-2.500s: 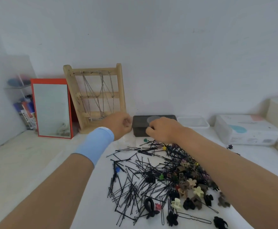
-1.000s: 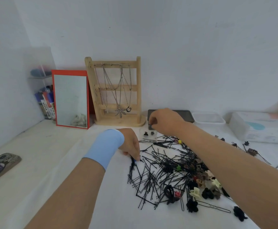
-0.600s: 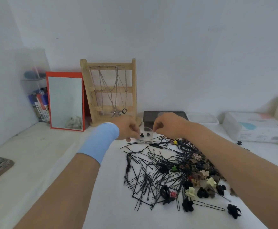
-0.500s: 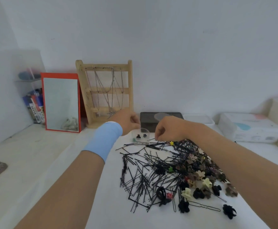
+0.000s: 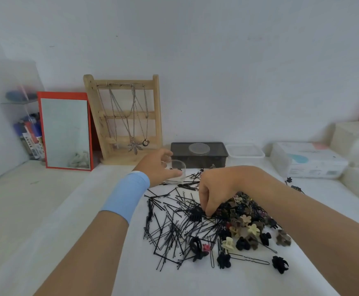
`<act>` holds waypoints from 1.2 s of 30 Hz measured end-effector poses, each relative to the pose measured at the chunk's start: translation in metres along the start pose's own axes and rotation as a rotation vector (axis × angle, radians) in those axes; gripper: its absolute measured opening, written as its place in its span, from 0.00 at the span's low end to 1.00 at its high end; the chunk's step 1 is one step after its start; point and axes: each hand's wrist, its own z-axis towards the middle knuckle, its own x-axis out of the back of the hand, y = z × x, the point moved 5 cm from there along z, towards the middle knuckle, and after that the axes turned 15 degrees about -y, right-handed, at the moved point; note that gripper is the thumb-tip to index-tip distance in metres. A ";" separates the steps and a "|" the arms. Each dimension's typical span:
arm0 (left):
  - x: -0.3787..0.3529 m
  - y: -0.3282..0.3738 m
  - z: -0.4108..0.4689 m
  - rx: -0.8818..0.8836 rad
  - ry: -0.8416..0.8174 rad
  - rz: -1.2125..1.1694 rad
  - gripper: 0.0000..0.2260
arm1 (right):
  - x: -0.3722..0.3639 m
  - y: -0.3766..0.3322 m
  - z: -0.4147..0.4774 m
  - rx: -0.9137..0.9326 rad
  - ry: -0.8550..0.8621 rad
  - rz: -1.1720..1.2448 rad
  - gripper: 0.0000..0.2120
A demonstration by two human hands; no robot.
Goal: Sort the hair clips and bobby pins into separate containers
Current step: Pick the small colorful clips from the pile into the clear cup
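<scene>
A heap of black bobby pins [image 5: 174, 225] lies on the white table, mixed on its right with small claw hair clips [image 5: 247, 227] in black, brown and cream. My left hand [image 5: 156, 168], with a blue wristband, grips a small clear cup [image 5: 177, 170] standing at the far edge of the heap. My right hand [image 5: 215, 193] reaches down into the heap, its fingertips pinched among the pins next to a black clip [image 5: 194, 216]; what they hold is hidden.
A dark box [image 5: 197, 155] with a clear round lid on top and a clear tub [image 5: 245, 155] stand behind the heap. A wooden necklace stand [image 5: 125, 118], a red-framed mirror [image 5: 65, 131] and white boxes [image 5: 306, 160] line the wall.
My right hand has moved from the clear cup down and toward me into the heap. My left hand has stayed on the cup. The camera has shifted slightly.
</scene>
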 end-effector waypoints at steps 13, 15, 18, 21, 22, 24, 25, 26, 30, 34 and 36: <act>-0.055 0.043 0.002 -0.091 -0.307 0.080 0.31 | 0.025 0.036 -0.029 0.099 0.537 0.335 0.07; -0.049 0.043 0.003 -0.046 -0.309 0.164 0.32 | 0.021 0.041 -0.022 0.093 0.565 0.326 0.10; -0.038 0.044 -0.002 -0.001 -0.211 0.361 0.31 | 0.019 0.052 -0.030 0.066 0.620 0.294 0.04; -0.040 0.066 -0.012 -0.164 -0.072 0.345 0.15 | 0.003 0.051 -0.034 0.047 0.366 0.230 0.03; -0.046 0.073 -0.014 -0.192 -0.102 0.320 0.09 | -0.004 0.050 -0.033 0.024 0.284 0.215 0.04; -0.064 0.083 -0.015 -0.178 -0.244 0.316 0.03 | -0.013 0.050 -0.031 -0.028 0.198 0.189 0.08; -0.074 0.086 -0.014 -0.163 -0.306 0.331 0.02 | -0.015 0.051 -0.031 -0.054 0.190 0.181 0.09; -0.081 0.087 -0.013 -0.150 -0.350 0.347 0.02 | -0.015 0.053 -0.032 -0.077 0.196 0.172 0.10; -0.096 0.083 -0.011 -0.112 -0.466 0.406 0.05 | -0.013 0.058 -0.037 -0.163 0.215 0.094 0.06; -0.088 0.076 -0.012 -0.019 -0.519 0.456 0.06 | -0.016 0.052 -0.039 -0.126 0.205 0.084 0.09; -0.087 0.075 -0.012 0.019 -0.539 0.476 0.06 | -0.018 0.046 -0.036 -0.083 0.180 0.086 0.09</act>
